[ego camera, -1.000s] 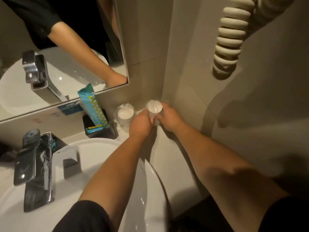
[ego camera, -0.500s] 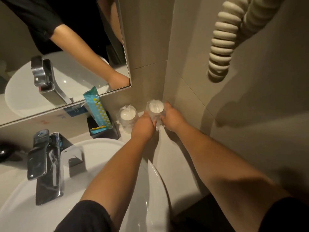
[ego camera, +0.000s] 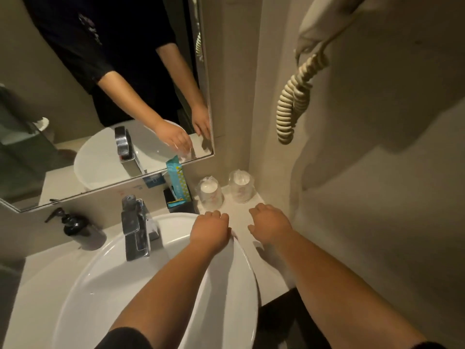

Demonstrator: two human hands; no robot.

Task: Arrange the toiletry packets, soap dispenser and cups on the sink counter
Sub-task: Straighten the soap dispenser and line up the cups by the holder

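Fingertips of both hands curl down out of sight, so their exact spread cannot be told; left hand (ego camera: 210, 229) over the wash basin (ego camera: 156, 280) rim and right hand (ego camera: 270, 225) over the counter hold nothing. Two plastic-wrapped cups (ego camera: 210, 191) stand upright beyond the knuckles, apart from both hands, the right one (ego camera: 241, 186) in the wall corner. Teal toiletry packet (ego camera: 178, 181) leans in a black holder (ego camera: 180, 204) left of them; dark soap dispenser (ego camera: 80, 229) sits left of the faucet (ego camera: 136, 227).

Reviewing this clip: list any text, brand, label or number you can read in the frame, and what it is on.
No text here can be read.
Teal packet in the black holder: yellow pattern, any print too small to read.
Two wrapped cups: faint reddish marks, blurred.
Black soap dispenser: no label visible.
Blue item under the mirror: white print, too small.
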